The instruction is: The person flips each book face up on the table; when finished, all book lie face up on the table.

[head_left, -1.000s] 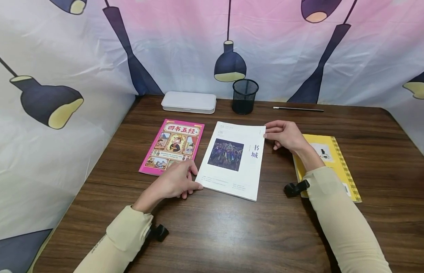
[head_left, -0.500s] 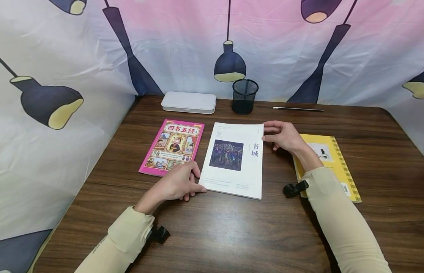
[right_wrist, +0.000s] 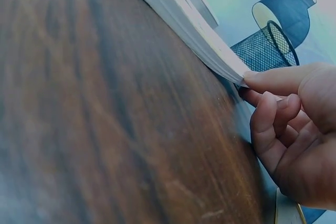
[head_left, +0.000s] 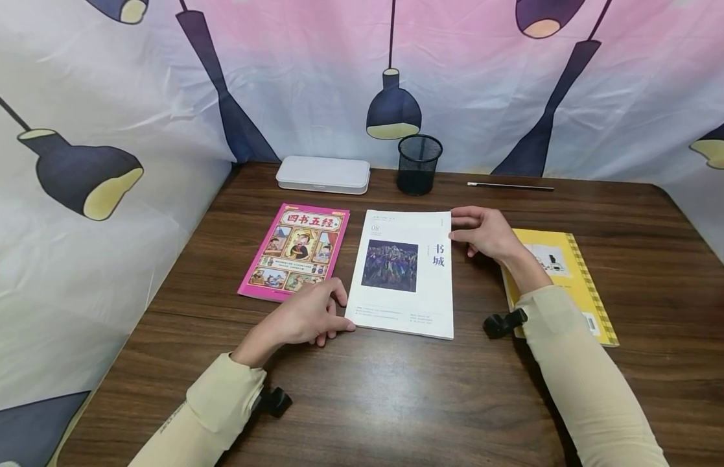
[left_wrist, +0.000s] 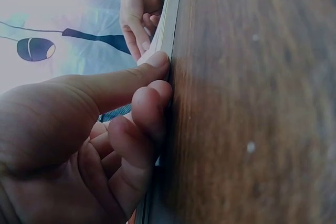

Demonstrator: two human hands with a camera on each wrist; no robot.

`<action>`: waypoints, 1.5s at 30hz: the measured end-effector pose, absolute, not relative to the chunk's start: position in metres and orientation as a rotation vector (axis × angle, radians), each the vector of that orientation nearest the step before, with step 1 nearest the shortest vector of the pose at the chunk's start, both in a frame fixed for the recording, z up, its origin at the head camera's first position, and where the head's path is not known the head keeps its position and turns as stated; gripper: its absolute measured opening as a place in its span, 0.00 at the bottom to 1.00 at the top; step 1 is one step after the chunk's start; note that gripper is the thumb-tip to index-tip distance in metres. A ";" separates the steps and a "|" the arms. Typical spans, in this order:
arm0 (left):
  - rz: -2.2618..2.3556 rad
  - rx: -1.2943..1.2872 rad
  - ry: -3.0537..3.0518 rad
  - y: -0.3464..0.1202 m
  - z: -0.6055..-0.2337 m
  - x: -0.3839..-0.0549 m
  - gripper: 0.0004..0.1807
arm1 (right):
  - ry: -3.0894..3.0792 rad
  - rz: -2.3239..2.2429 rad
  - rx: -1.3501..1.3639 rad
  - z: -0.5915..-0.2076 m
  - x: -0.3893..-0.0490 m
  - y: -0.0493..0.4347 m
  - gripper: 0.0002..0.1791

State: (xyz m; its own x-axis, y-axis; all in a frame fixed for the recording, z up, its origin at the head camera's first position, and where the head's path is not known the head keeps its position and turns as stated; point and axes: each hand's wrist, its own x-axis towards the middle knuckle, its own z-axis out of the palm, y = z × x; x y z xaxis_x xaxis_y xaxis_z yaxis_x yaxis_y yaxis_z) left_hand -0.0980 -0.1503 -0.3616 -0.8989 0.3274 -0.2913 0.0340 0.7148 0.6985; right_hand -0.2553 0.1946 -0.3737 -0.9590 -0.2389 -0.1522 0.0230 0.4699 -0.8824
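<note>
A white magazine [head_left: 391,298] with a dark picture on its cover lies in the middle of the brown table, almost square to me. At its lower left corner my left hand [head_left: 306,314] holds the edge between thumb and fingers. My right hand [head_left: 484,232] pinches the upper right corner. In the right wrist view, thumb and forefinger meet on the magazine's page edge [right_wrist: 189,30], the other fingers curled below. The left wrist view shows the thumb [left_wrist: 157,60] against the magazine's edge, close over the tabletop. Left of the magazine lies a pink comic-style book [head_left: 303,246], its lower part overlapped by my left hand.
Partly under my right forearm in the head view lies a yellow book [head_left: 577,292]. Along the back stand a white pencil case [head_left: 323,174] and a black mesh pen holder [head_left: 419,165], with a pencil [head_left: 510,186] lying to their right. A lamp-patterned curtain hangs behind.
The magazine has turned slightly, its lower edge swinging right so that it lies straighter. My left hand has shifted a little right with its corner; my right hand has barely moved.
</note>
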 end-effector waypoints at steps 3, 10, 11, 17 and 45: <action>1.019 0.284 2.523 -0.150 -0.362 -0.098 0.17 | 2.468 -1.470 -0.183 -0.374 -0.256 0.195 0.32; 1.015 0.290 2.519 -0.150 -0.362 -0.098 0.17 | 2.468 -1.424 -0.184 -0.373 -0.256 0.196 0.35; 1.014 0.289 2.519 -0.150 -0.362 -0.098 0.17 | 2.468 -1.420 -0.184 -0.372 -0.256 0.196 0.35; 1.008 0.287 2.519 -0.151 -0.361 -0.099 0.17 | 2.486 -1.396 -0.190 -0.371 -0.256 0.194 0.35; 1.022 0.309 2.506 -0.154 -0.360 -0.098 0.16 | 2.673 -1.257 -0.223 -0.354 -0.244 0.196 0.34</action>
State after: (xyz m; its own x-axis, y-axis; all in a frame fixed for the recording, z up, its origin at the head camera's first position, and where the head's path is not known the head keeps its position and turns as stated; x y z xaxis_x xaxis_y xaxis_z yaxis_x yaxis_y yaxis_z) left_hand -0.0977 -0.1540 -0.3600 -0.8895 0.3516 -0.2918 0.0473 0.7061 0.7066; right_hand -0.2437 0.1956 -0.3544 -0.9727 -0.2107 -0.0977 -0.0591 0.6315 -0.7731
